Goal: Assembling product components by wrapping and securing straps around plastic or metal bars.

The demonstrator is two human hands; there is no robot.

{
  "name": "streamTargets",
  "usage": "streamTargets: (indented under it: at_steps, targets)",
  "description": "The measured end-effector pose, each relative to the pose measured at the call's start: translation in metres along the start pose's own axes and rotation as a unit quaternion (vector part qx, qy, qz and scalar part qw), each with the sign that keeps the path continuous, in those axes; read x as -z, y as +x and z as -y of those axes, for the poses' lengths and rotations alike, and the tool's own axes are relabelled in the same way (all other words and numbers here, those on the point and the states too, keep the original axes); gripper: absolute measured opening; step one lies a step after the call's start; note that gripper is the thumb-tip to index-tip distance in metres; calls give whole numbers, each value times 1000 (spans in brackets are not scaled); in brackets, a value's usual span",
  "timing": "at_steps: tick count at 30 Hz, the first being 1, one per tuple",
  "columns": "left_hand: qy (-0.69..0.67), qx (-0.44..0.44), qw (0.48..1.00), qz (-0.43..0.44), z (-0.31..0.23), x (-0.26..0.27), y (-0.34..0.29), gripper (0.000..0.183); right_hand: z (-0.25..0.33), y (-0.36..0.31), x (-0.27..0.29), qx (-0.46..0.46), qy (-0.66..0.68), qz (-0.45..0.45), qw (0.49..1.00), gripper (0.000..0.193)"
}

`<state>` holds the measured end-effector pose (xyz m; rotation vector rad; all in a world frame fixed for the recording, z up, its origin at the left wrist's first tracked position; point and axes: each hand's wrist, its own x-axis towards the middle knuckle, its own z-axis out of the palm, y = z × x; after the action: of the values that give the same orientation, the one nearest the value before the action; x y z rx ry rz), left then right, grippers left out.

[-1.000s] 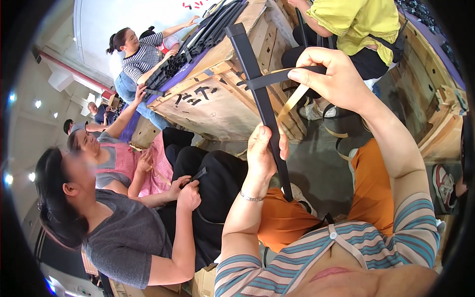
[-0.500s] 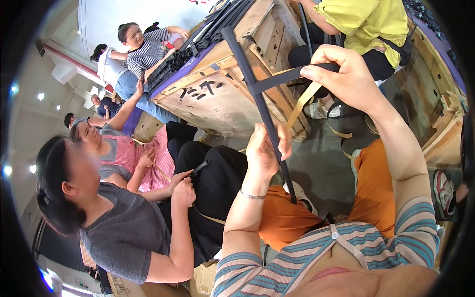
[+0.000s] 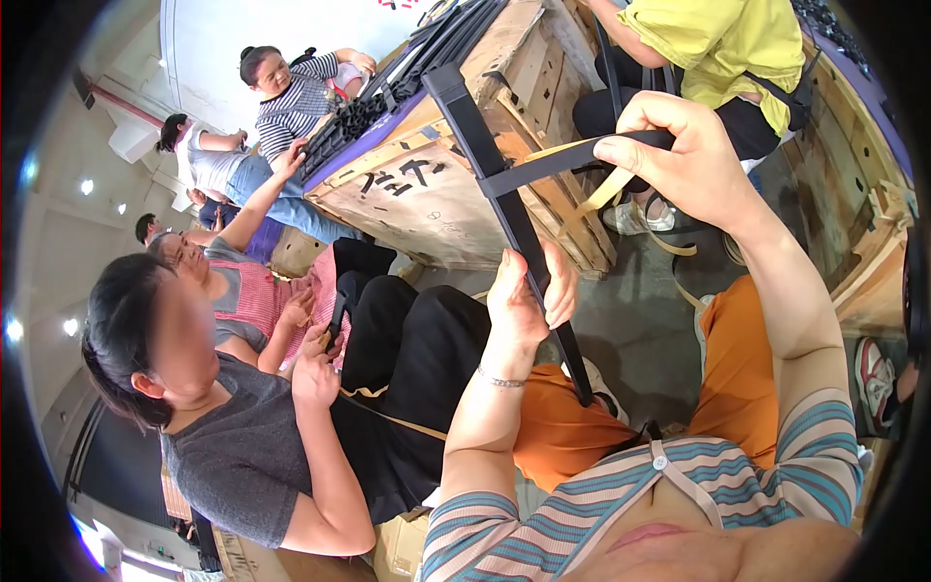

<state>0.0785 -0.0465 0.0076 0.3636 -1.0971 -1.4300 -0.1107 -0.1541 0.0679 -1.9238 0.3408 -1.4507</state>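
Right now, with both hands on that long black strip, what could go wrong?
The right hand pinches only the tip of the thin black band crossing the long flat black strip; it may slip free. The left hand grips the strip mid-length, so its raised top end could swing toward the wooden crate. A seated person's knees lie close beside it.

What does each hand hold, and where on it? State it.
The left hand grips the long black bar around its middle. The right hand pinches the far end of the black strap that crosses the bar.
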Motion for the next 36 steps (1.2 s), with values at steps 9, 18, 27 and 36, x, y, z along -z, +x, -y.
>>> streamTargets:
  at_steps: [9,18,27,36]
  targets:
    - [31,11,999,1,-2,-12,4,56,0,0,2,-11,-5,-1,1000,25]
    - [63,3,998,-13,-1,-17,6,56,-9,3,4,-22,-26,22,999,29]
    - [126,-21,988,-82,2,-22,6,55,9,14,-17,15,54,146,988,20]
    - [176,-24,979,-99,5,-24,2,54,12,18,-22,58,-32,142,988,15]
